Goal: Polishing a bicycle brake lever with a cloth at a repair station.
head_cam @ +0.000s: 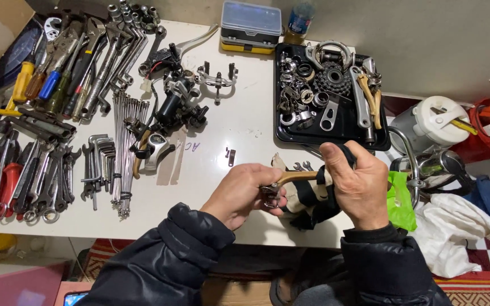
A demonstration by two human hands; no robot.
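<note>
Left hand (242, 192) fingers curled shut; right hand (358, 184) fist clenched, forearms converging.

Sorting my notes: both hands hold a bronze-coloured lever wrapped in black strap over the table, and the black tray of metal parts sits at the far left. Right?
Not quite. The head view shows the black tray at the far right of the table, not left. Left hand and right hand do hold the lever.

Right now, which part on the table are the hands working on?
Start at the black tray of metal parts and come down to the table's near edge. There the left hand and right hand hold a bronze lever, the only piece wrapped in black strap.
</note>
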